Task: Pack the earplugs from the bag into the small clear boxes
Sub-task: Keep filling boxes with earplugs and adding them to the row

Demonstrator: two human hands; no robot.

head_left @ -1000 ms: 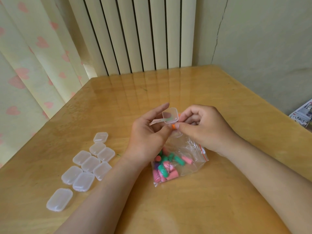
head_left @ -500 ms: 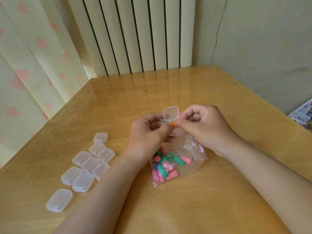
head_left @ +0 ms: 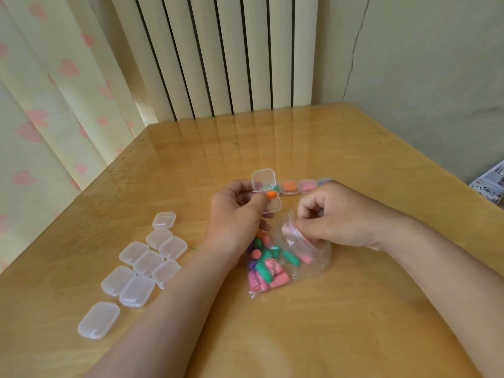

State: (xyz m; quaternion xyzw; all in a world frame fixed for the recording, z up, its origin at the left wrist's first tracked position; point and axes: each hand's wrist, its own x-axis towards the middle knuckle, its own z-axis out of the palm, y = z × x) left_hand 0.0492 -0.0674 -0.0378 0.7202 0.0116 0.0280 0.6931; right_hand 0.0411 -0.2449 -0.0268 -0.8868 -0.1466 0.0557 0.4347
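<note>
My left hand [head_left: 234, 214] holds a small clear box [head_left: 266, 192] with its lid up, and an orange earplug [head_left: 270, 194] sits in it by my thumb. My right hand [head_left: 335, 214] pinches the mouth of the clear zip bag [head_left: 302, 257], which lies on the table with several pink, green and purple earplugs [head_left: 264, 266] inside. Behind my hands stands a row of shut boxes holding earplugs [head_left: 297, 186], partly hidden by my right hand.
Several clear boxes with nothing in them [head_left: 141, 260] lie in a cluster on the left of the wooden table [head_left: 354, 323]. A radiator and a curtain stand behind the table. Printed paper [head_left: 491, 184] lies past the right edge.
My right hand has let go of the orange earplug, left it in the box and dropped to the bag's mouth. The row of filled boxes behind is now uncovered.
</note>
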